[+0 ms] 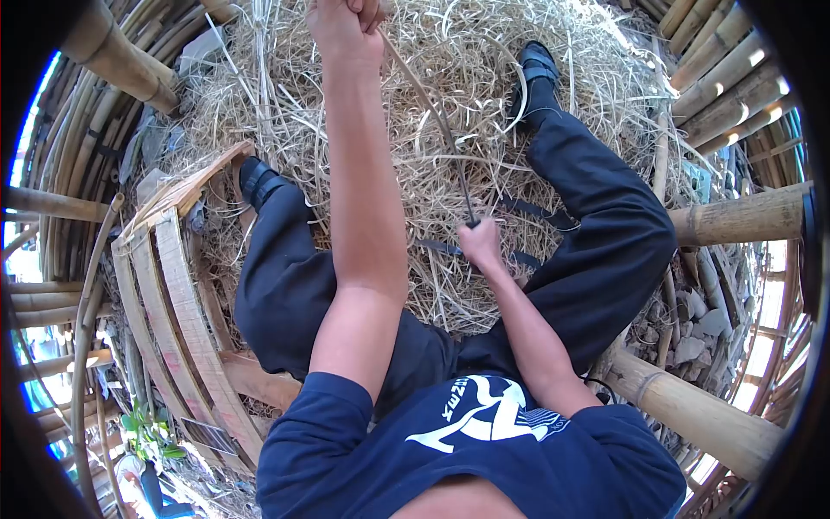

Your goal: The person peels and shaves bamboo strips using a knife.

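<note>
Stretched far forward, my left hand [350, 30] is closed around the end of a thin bamboo strip [413, 85]; the top edge of the view cuts off part of this hand. The strip slants down toward my right hand [482, 242], which is low between my legs. That hand is wrapped around the dark handle of what looks like a knife. Its narrow grey blade [465, 186] points away from me and meets the strip's lower part. Exactly where blade and strip touch is hard to make out.
Pale bamboo shavings [467, 69] cover the ground around my feet. A slatted wooden crate [177, 303] leans at left beside my leg. Thick bamboo poles [692, 411] cross at right, near broken rubble [696, 333]. Dark straps [536, 210] lie on the shavings.
</note>
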Motion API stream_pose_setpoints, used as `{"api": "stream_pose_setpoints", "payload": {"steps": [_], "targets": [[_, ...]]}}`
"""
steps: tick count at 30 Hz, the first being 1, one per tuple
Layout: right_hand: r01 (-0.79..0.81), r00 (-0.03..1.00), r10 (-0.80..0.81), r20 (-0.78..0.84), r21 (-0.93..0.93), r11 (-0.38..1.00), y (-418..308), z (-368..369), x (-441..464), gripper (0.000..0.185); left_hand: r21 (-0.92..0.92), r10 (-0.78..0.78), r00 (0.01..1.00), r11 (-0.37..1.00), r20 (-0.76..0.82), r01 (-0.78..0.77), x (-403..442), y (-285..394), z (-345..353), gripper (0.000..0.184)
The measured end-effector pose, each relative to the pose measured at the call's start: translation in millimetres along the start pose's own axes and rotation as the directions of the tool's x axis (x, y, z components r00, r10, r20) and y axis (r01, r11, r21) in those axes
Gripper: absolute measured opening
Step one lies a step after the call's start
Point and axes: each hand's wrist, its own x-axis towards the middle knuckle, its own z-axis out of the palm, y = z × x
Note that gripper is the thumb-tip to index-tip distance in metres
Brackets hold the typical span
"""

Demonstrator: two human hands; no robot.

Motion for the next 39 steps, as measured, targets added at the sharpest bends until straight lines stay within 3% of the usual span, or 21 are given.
{"api": "stream_pose_setpoints", "payload": {"steps": [2,3,5,6,8,10,11,14,17,19,20,22,24,25,26,28,30,32,34,37,39], "targets": [[-0.212,0.977,0.214,0.010,-0.104,0.972,43.1,18.7,15.4,0.023,-0.001,-0.005,1.000,1.000,0.011,0.005,3.2,4.4,8.0,0.035],[-0.203,0.979,0.204,0.002,-0.093,0.975,34.1,16.6,22.3,0.023,0.078,-0.030,0.999,0.996,-0.040,0.033,2.6,12.8,20.2,0.041],[-0.417,0.876,0.290,0.386,0.302,0.857,20.2,-2.2,9.6,0.018,0.156,-0.037,0.994,0.986,-0.101,0.053,-0.6,15.7,27.0,0.043],[-0.641,0.731,0.298,0.614,0.468,0.608,-1.7,-19.4,3.2,0.013,0.144,-0.041,0.994,0.988,-0.097,0.055,1.0,14.3,24.3,0.043],[-0.796,0.587,0.124,0.800,0.542,0.268,-20.7,-37.9,4.3,0.013,0.124,-0.048,0.999,0.991,-0.016,0.050,4.9,14.0,16.3,0.043],[-0.387,0.845,0.073,0.530,0.512,0.766,-57.8,-53.9,-7.2,0.015,0.136,-0.065,0.998,0.988,-0.016,0.067,2.5,13.8,13.7,0.043],[-0.161,0.907,-0.013,0.420,0.375,0.913,-68.6,-59.4,-7.0,0.017,0.117,-0.021,0.999,0.993,-0.025,0.024,0.3,10.7,9.7,0.039],[0.219,0.968,-0.227,0.109,0.077,0.973,-105.0,-70.1,-17.2,0.021,0.097,0.023,0.999,0.995,-0.035,-0.019,-1.5,7.3,7.5,0.034],[0.235,0.970,-0.241,0.040,0.119,0.965,-74.3,-44.0,-13.8,0.022,0.076,0.028,1.000,0.997,-0.008,-0.027,0.2,5.8,7.0,0.034],[-0.016,0.996,0.011,0.083,0.060,0.998,-13.6,-8.2,-9.3,0.027,0.063,0.028,0.999,0.998,0.020,-0.030,-1.2,11.7,9.8,0.034],[-0.154,0.988,0.155,0.010,-0.014,0.988,32.0,15.1,-0.8,0.027,0.127,-0.002,1.000,0.992,-0.016,0.004,-5.6,17.5,15.6,0.039],[-0.167,0.985,0.162,-0.064,-0.079,0.983,51.2,27.0,16.3,0.022,0.181,-0.018,1.000,0.983,-0.022,0.021,4.0,20.3,24.8,0.043],[-0.463,0.848,0.328,0.416,0.281,0.840,41.0,11.0,10.8,0.017,0.179,-0.023,0.998,0.983,-0.066,0.034,1.0,18.9,21.9,0.043],[-0.687,0.691,0.303,0.656,0.463,0.560,9.7,-12.3,-1.3,0.015,0.153,-0.034,0.995,0.987,-0.097,0.048,2.4,18.7,23.5,0.043],[-0.820,0.542,0.167,0.824,0.475,0.318,7.4,-18.5,4.2,0.015,0.144,-0.025,0.996,0.989,-0.088,0.037,3.8,17.3,24.4,0.043],[-0.822,0.542,0.121,0.832,0.494,0.284,-16.2,-34.5,5.0,0.017,0.140,-0.012,0.999,0.990,-0.037,0.017,0.6,17.6,21.6,0.043],[-0.366,0.874,0.089,0.479,0.526,0.768,-52.5,-48.0,-3.2,0.017,0.128,-0.009,0.999,0.992,-0.040,0.014,0.5,18.6,20.4,0.043],[0.081,0.984,-0.113,0.139,0.216,0.973,-77.6,-57.6,1.3,0.015,0.111,-0.024,0.999,0.994,-0.023,0.026,1.1,18.1,16.6,0.042],[0.354,0.935,-0.345,-0.085,0.292,0.888,-120.6,-76.8,-21.2,0.016,0.111,-0.027,0.999,0.993,-0.033,0.031,2.1,13.8,10.5,0.044],[0.443,0.896,-0.413,-0.165,0.418,0.793,-117.5,-68.8,-17.9,0.019,0.090,0.055,0.997,0.995,-0.047,-0.051,3.2,3.4,0.9,0.035],[0.392,0.920,-0.359,-0.157,0.343,0.854,-74.5,-39.4,-8.8,0.020,0.095,0.060,0.997,0.994,-0.050,-0.055,4.5,2.1,-0.5,0.036]]}}
